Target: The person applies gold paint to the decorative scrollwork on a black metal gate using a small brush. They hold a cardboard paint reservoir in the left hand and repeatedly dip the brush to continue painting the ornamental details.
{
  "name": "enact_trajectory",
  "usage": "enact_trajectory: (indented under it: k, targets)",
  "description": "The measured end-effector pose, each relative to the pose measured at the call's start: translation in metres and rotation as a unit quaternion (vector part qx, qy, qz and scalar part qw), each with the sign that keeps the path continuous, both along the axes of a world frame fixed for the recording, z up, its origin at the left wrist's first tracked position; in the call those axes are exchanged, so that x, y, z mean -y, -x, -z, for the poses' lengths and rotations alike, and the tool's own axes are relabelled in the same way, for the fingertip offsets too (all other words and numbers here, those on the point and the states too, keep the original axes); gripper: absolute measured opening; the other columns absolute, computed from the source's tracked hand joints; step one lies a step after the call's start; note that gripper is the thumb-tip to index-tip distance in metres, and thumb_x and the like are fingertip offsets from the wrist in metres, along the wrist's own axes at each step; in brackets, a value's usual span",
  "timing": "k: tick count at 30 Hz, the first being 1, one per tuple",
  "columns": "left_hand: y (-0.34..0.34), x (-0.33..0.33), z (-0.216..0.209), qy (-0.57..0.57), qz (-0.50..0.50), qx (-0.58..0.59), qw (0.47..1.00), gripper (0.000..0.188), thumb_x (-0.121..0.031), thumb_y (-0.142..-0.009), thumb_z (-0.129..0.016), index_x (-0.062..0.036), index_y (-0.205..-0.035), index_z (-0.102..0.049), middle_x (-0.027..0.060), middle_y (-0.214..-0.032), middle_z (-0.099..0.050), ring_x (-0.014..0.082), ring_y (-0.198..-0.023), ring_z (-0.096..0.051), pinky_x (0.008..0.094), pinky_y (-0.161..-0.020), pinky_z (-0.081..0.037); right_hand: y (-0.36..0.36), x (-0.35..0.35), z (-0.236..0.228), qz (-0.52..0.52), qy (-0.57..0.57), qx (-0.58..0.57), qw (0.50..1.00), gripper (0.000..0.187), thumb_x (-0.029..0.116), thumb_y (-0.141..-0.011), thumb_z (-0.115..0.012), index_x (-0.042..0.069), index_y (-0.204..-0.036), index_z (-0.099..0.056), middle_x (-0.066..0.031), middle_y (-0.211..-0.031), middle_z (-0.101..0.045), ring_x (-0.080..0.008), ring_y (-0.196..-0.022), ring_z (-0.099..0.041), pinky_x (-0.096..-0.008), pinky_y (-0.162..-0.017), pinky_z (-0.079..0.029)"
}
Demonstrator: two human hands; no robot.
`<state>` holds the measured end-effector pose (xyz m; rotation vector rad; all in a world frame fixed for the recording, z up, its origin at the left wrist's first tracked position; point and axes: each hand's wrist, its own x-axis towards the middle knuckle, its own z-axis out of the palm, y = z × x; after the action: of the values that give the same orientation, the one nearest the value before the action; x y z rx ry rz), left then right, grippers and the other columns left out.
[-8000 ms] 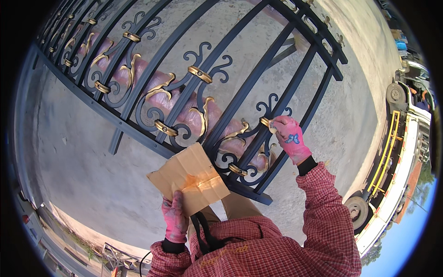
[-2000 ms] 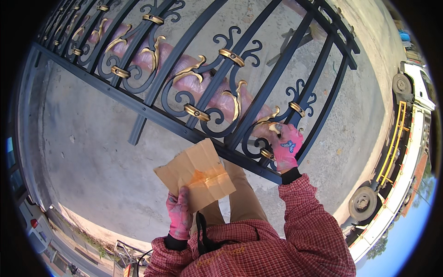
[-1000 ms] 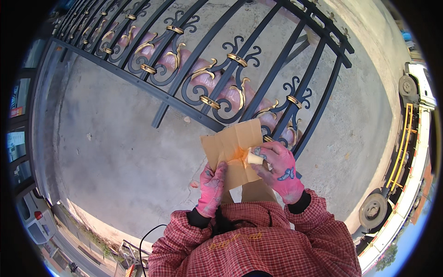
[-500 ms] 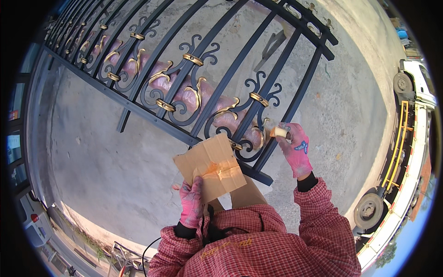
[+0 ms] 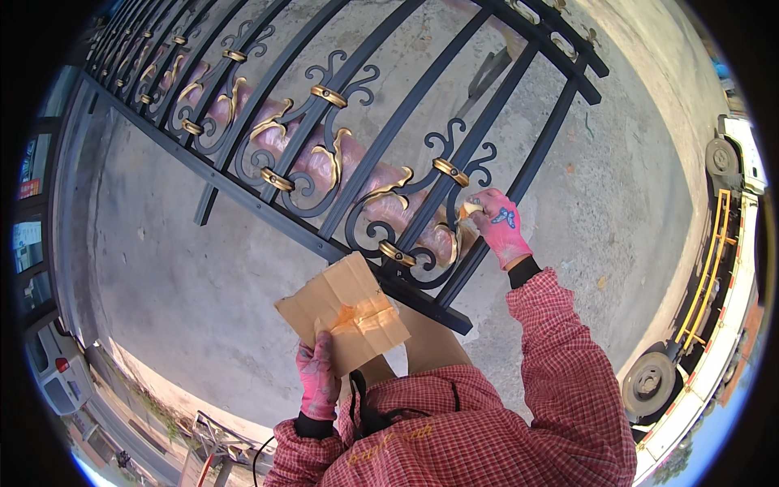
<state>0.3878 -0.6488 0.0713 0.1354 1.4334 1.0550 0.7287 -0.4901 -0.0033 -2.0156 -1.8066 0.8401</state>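
So my left hand in its smudged pink glove (image 5: 318, 377) is gripping a creased square of brown cardboard (image 5: 345, 312) by its near left corner, thumb pressing on top, the other fingers mostly hiding underneath. The board's fold lines are showing clearly, and a wet-looking orange-gold smear is spreading around its middle.

My right hand in its pink glove with a blue butterfly (image 5: 501, 226) is pinching a small cream-coloured stub with an orange-tinged end (image 5: 471, 209). I'm holding it over the right end of a dark blue-grey metal fence panel (image 5: 350, 195), a little in from the near right corner, right by the last curly scroll. I can't tell if the tip is actually touching metal.

The panel's ridged straight bars are running away from its near rail, with smooth curls, shiny gold collars (image 5: 450, 171) and wavy gold leaves (image 5: 403, 176) sitting between them. Under the bars a lumpy bundle in crinkly pinkish plastic wrap (image 5: 357, 158) is lying along the rough grey concrete floor (image 5: 203, 300).

As for what's in the way: my glove is covering some of the outermost bar, and the cardboard is blocking a bit of the near rail. A white truck (image 5: 725, 325) is standing well off to the right, and a white vehicle (image 5: 69, 385) is sitting far left.
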Motion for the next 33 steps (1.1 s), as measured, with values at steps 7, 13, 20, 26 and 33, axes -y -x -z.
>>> enact_trajectory:
  k: [7,13,20,26,33]
  targets:
    - [0.001,0.008,-0.004,-0.003,-0.017,-0.010,1.000,0.033,-0.019,-0.092,-0.057,-0.0019,-0.119,-0.049,0.0055,-0.108,-0.059,0.0132,-0.090,-0.059,0.0276,-0.077,-0.050,-0.006,-0.001,0.003,-0.057,-0.037,0.033,0.997,0.030,-0.003,-0.068,-0.065,0.008,-0.095,-0.068,-0.0103,-0.095,-0.061,-0.0251,-0.081,-0.063,-0.0307,-0.068,-0.050]
    - [0.002,0.019,-0.007,0.000,-0.037,-0.011,0.999,0.034,-0.019,-0.092,-0.056,-0.0021,-0.121,-0.048,0.0066,-0.110,-0.059,0.0146,-0.092,-0.060,0.0293,-0.078,-0.051,-0.010,0.006,0.006,-0.029,-0.034,0.016,0.999,0.024,0.004,-0.069,-0.065,0.009,-0.093,-0.067,-0.0093,-0.097,-0.061,-0.0294,-0.085,-0.061,-0.0345,-0.073,-0.050]
    - [0.002,0.032,-0.012,-0.005,-0.059,-0.011,0.998,0.034,-0.019,-0.092,-0.056,-0.0020,-0.121,-0.047,0.0067,-0.110,-0.059,0.0153,-0.093,-0.060,0.0306,-0.079,-0.052,0.004,0.029,-0.014,0.008,-0.059,0.024,0.998,0.026,0.010,-0.068,-0.066,0.012,-0.094,-0.067,-0.0075,-0.095,-0.064,-0.0284,-0.088,-0.060,-0.0364,-0.076,-0.047]
    - [0.005,0.037,-0.010,-0.011,-0.043,-0.001,0.999,0.034,-0.020,-0.092,-0.056,-0.0023,-0.120,-0.048,0.0063,-0.109,-0.059,0.0145,-0.092,-0.059,0.0301,-0.079,-0.051,0.014,0.039,0.001,-0.068,-0.056,0.114,0.990,0.026,0.013,-0.066,-0.066,0.014,-0.092,-0.067,-0.0032,-0.094,-0.065,-0.0268,-0.092,-0.057,-0.0379,-0.081,-0.042]
    - [0.022,0.045,-0.008,0.012,-0.035,-0.004,0.999,0.033,-0.021,-0.092,-0.057,-0.0006,-0.118,-0.049,0.0064,-0.108,-0.059,0.0137,-0.091,-0.059,0.0282,-0.079,-0.050,0.016,0.039,-0.003,-0.046,-0.070,0.122,0.989,0.021,0.006,-0.068,-0.067,0.012,-0.088,-0.069,-0.0060,-0.089,-0.067,-0.0271,-0.086,-0.060,-0.0371,-0.076,-0.047]
